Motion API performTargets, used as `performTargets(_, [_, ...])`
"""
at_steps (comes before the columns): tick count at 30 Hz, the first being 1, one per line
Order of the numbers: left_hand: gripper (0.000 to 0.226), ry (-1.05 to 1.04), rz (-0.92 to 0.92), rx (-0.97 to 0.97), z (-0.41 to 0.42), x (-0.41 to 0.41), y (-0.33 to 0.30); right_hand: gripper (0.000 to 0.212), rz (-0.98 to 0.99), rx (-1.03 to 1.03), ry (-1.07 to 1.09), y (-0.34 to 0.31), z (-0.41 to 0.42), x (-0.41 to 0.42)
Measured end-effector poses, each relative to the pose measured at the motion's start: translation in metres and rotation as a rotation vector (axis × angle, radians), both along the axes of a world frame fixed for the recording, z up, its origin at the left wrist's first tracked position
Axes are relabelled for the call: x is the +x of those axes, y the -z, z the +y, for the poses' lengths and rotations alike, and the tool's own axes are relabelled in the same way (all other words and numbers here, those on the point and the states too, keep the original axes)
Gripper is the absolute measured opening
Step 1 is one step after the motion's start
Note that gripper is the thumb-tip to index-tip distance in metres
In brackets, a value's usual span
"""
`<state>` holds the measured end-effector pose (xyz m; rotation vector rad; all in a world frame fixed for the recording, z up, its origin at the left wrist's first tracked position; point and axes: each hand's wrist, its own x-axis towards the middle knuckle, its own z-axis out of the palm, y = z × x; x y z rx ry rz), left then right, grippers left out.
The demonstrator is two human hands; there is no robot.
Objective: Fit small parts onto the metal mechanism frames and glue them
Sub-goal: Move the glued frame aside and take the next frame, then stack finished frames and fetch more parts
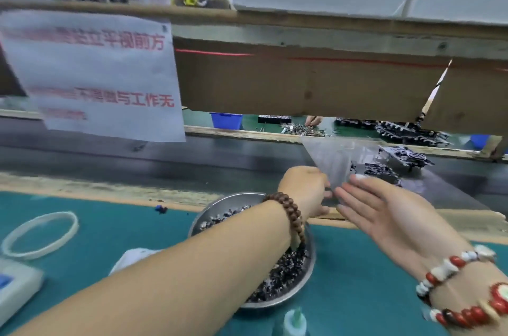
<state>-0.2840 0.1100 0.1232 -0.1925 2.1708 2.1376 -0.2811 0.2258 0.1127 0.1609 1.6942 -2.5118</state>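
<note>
Both hands at the near edge of a clear sheet carrying metal frames, right of centre.

Glue bottle [295,322] at bottom centre, on the green tabletop [123,231]. Just above it, a metal bowl [308,278] of small dark parts [277,280], crossed by the left forearm. White ring [39,234] lying flat at lower left. Beyond the bowl, left hand [305,190] curled, fingers [320,210] pinching the near corner of the clear plastic sheet [330,159]. Beside it, right hand [384,212] flat, fingers [357,192] straight and close together, tips resting on the sheet's near edge. Metal mechanism frames [382,170] on the sheet just past the right fingertips, apart from them, a second one farther toward the upper right. Blurred paper notice [93,74] with red print at upper left; blue bin [226,119] far behind.
</note>
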Motion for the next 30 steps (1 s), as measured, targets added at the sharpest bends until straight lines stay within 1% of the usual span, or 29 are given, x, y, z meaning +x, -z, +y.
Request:
performTargets(1, [0.027,-0.055,0.030,0.056,-0.006,0.013,-0.004,0.020,0.030,-0.005,-0.058,-0.007,-0.011,0.018])
performTargets(2, [0.021,-0.084,0.086,0.039,-0.014,0.033,-0.009,0.017,0.058,-0.009,-0.106,-0.014,-0.022,0.037])
performTargets(3, [0.016,-0.104,0.163,-0.009,-0.026,0.055,-0.013,0.016,0.082,-0.010,-0.148,-0.020,-0.034,0.057])
performTargets(5, [0.009,-0.126,0.249,-0.130,-0.054,0.100,-0.014,0.014,0.115,-0.026,-0.230,-0.028,-0.059,0.096])
performTargets(8, [0.009,-0.159,0.288,-0.206,-0.095,0.169,-0.019,0.015,0.095,-0.061,-0.325,-0.021,-0.103,0.142])
performTargets(13, [0.009,-0.301,0.385,-0.409,-0.168,0.252,-0.035,0.025,0.020,-0.015,-0.381,-0.001,-0.168,0.188])
performTargets(15, [0.010,-0.403,0.441,-0.541,-0.201,0.279,-0.041,0.025,0.008,0.048,-0.442,0.007,-0.189,0.200])
performTargets(17, [0.011,-0.542,0.461,-0.738,-0.239,0.299,-0.043,0.026,-0.030,0.083,-0.499,0.015,-0.207,0.211])
performTargets(19, [0.012,-0.691,0.390,-0.865,-0.281,0.312,-0.039,0.027,-0.075,0.080,-0.545,0.020,-0.225,0.220])
performTargets(20, [0.011,-0.739,0.318,-0.906,-0.301,0.316,-0.034,0.028,-0.084,0.073,-0.567,0.022,-0.235,0.224])
performTargets(22, [0.010,-0.773,0.151,-0.973,-0.334,0.321,-0.021,0.028,-0.056,0.085,-0.610,0.021,-0.260,0.231])
performTargets(25, [0.018,-0.769,-0.037,-1.027,-0.371,0.326,0.002,0.021,0.073,0.190,-0.690,0.011,-0.306,0.240])
performTargets(28, [0.030,-0.778,-0.223,-1.049,-0.399,0.330,0.023,0.014,0.207,0.322,-0.725,0.007,-0.354,0.244])
performTargets(30, [0.042,-0.763,-0.346,-1.091,-0.414,0.329,0.033,0.004,0.369,0.535,-0.722,0.009,-0.382,0.245])
